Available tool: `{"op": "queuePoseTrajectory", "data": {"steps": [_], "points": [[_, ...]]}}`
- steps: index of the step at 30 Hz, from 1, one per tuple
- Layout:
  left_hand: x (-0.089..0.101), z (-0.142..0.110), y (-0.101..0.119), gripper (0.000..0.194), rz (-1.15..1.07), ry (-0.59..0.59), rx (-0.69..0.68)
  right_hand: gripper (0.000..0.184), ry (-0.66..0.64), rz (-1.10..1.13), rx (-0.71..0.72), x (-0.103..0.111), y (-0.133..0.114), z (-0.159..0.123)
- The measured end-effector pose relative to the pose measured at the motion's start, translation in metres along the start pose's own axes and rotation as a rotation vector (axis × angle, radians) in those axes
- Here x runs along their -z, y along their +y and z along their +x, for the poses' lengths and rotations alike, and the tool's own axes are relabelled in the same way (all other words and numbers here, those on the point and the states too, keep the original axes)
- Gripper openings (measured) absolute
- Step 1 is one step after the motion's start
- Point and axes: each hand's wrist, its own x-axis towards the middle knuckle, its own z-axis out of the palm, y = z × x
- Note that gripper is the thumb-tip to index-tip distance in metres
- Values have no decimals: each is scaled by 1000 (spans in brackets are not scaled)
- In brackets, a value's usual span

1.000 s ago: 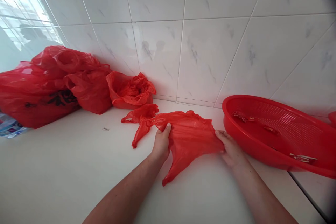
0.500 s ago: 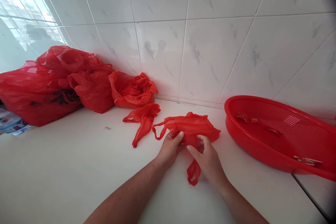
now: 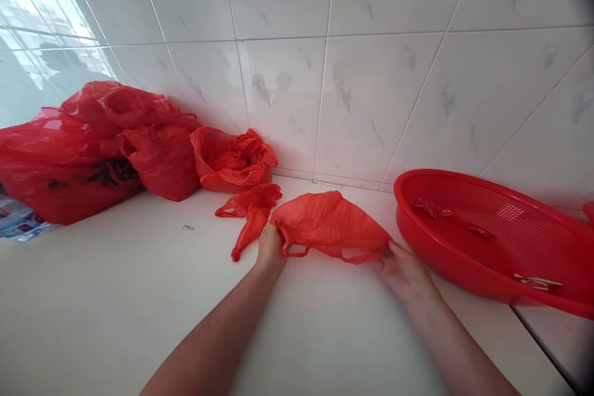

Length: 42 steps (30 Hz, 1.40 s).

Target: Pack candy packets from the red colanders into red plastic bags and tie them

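A thin red plastic bag [image 3: 329,223] is stretched sideways between my two hands, low over the white tabletop. My left hand [image 3: 271,250] is closed on its left end, where a handle loop dangles. At the other end, my right hand [image 3: 401,269] grips the bag's right side, with the fingers partly hidden behind the plastic. Just left of my left hand lies another crumpled red plastic bag [image 3: 253,216], flat on the table. The red plastic basket [image 3: 445,266] stands close to the right of my right hand.
Small red-wrapped packets [image 3: 431,208] and pale sticks [image 3: 538,283] lie in the basket. Along the tiled wall [image 3: 278,86] sit an open red bag [image 3: 232,173] with crumpled plastic inside and several filled red bags [image 3: 93,154]. Clear packaging [image 3: 21,219] shows at the far left.
My hands have moved apart, left hand to the left and right hand to the right. The bag between them has gone from bunched to spread wide.
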Motion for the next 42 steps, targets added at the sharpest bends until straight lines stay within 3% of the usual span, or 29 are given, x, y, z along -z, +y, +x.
{"op": "queuePoseTrajectory", "data": {"steps": [5, 11, 15, 18, 20, 22, 25, 27, 29, 31, 35, 39, 42], "points": [[0, 1, 4, 26, -95, 67, -50, 17, 42, 29, 9, -3, -2, 0], [3, -2, 7, 19, -121, 73, -112, 21, 107, -248, 167, -6, -14, -11], [6, -3, 4, 30, 82, 111, -131, 25, 158, -370, 189, -9, -25, -18], [5, -9, 6, 50, 235, 18, -164, 26, 202, -400, 198, -6, -26, -16], [3, -14, 8, 68, 419, -119, -322, 27, 233, -416, 208, -3, -24, -12], [-1, -21, 9, 81, 667, -203, -632, 29, 250, -427, 213, 0, -22, -9], [-8, -30, 4, 72, 965, -103, -1097, 29, 253, -453, 222, 1, -21, -8], [-13, -35, 1, 57, 1126, -85, -1240, 27, 235, -480, 223, -1, -22, -10], [-16, -38, -1, 55, 1270, -158, -1221, 26, 153, -509, 195, -5, -24, -13], [-17, -38, 1, 60, 1356, -236, -1108, 27, 11, -531, 136, -8, -29, -17], [-15, -32, 5, 38, 1374, -351, -953, 27, -185, -546, 37, -12, -43, -30], [-16, -33, 4, 59, 1339, -439, -947, 28, -221, -577, -21, -20, -65, -48], [-18, -35, 4, 24, 1287, -487, -917, 28, -268, -622, -37, -24, -80, -62]]}}
